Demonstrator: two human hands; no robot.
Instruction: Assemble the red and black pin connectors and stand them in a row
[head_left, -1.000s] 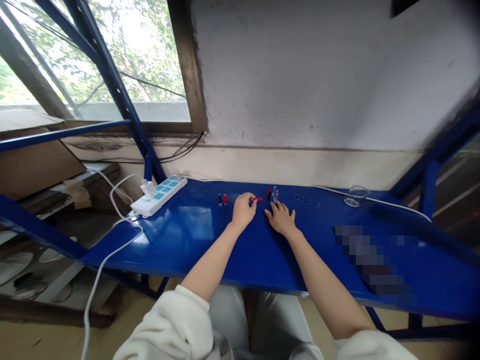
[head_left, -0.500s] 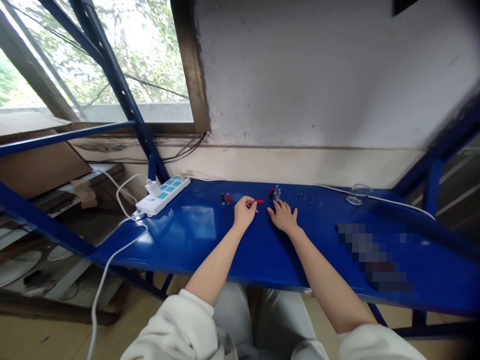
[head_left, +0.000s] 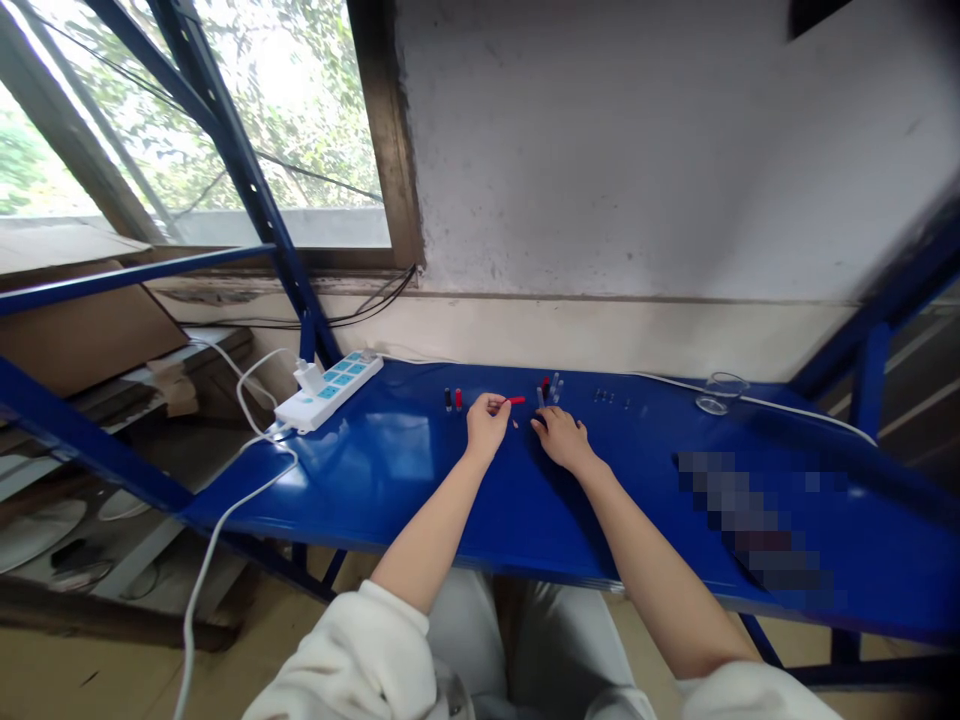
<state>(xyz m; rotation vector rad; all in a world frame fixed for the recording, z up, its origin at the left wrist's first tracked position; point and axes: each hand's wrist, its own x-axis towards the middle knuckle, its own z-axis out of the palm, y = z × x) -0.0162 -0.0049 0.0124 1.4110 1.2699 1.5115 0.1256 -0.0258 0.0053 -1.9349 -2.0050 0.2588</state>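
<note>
My left hand is closed in a pinch around a slim red tube, which points to the right. A tiny pale piece shows just beside those fingers. My right hand reaches over the blue table, its fingers drawn together at a small clear tube that stands up from the fingertips. Behind that hand are several clear tubes and a dark red piece. Left of my left hand stand a small black tube and a small red tube.
Several tiny clear pieces lie right of my right hand. A clear glass cup stands at the back right near a white cable. A white power strip with a plug lies at the left. A blurred dark object is at the right.
My right hand's fingers have gone from spread to drawn together, and a clear tube now shows at their tips. My left hand still pinches the red tube.
</note>
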